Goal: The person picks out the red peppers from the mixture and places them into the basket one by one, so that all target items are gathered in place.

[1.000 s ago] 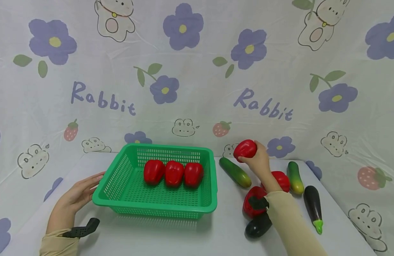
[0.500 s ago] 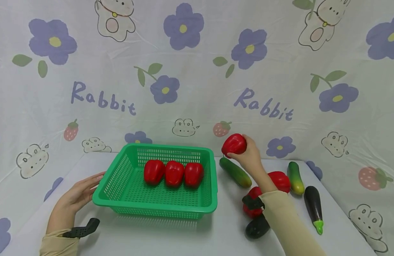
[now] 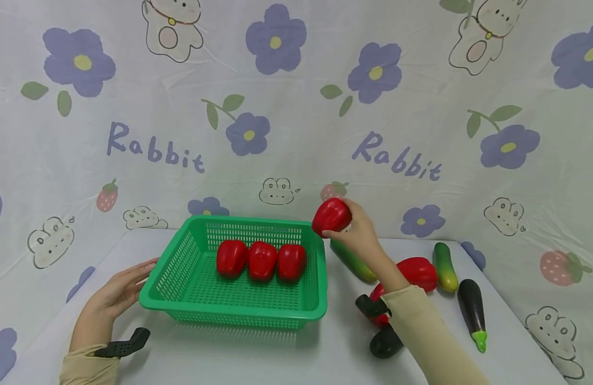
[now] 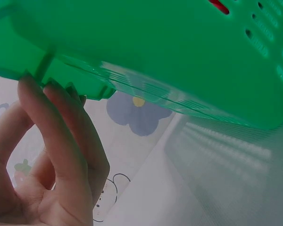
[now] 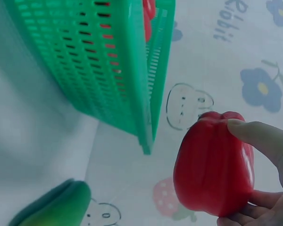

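Gripping a pepper (image 3: 331, 217) in the right hand (image 3: 361, 234), holding it up near the far right corner of the basket (image 3: 233, 312). Touching the basket's left side with the loosely extended left hand (image 3: 119, 291).

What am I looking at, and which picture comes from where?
There's no robot here, just a person working bare-handed. The wide picture is taken from the person's head, looking forward and down; the two close ones are taken from the wrists. The left hand is at the side of a green basket with three red peppers inside. The right hand grips another red pepper, raised near the basket's far right corner. More red peppers, cucumbers and eggplants lie on the white table to the right.
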`<state>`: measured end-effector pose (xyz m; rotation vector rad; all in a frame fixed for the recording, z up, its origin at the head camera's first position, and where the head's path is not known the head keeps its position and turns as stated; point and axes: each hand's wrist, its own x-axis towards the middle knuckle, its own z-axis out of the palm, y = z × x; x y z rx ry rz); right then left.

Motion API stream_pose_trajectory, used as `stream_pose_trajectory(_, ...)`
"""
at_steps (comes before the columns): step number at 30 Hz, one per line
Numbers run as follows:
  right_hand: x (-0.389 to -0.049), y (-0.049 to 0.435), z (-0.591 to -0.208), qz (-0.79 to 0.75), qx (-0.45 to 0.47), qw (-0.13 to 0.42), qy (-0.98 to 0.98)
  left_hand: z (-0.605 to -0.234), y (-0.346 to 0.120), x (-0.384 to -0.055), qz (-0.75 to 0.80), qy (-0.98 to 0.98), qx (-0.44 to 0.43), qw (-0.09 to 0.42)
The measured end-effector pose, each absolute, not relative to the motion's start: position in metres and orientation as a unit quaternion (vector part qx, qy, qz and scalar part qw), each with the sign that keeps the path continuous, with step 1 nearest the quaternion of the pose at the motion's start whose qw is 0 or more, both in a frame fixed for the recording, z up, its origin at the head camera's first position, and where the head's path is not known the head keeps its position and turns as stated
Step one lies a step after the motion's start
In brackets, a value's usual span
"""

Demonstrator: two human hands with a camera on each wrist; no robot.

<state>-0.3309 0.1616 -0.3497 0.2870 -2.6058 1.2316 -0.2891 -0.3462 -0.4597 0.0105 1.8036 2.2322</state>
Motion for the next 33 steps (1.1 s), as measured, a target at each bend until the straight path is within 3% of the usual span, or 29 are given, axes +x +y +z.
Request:
stream_pose_trajectory(12, -0.323, 0.143, -0.338, 0.359, 0.136, 0.087, -0.919, -0.46, -0.346, -0.29, 0.771, 0.623, 0.002, 0.134)
stream_pose_trajectory(33, -0.32, 0.12, -0.329, 0.295, 0.215, -0.061, -0.929, -0.46, -0.347, -0.29, 0.768, 0.627, -0.001, 0.135)
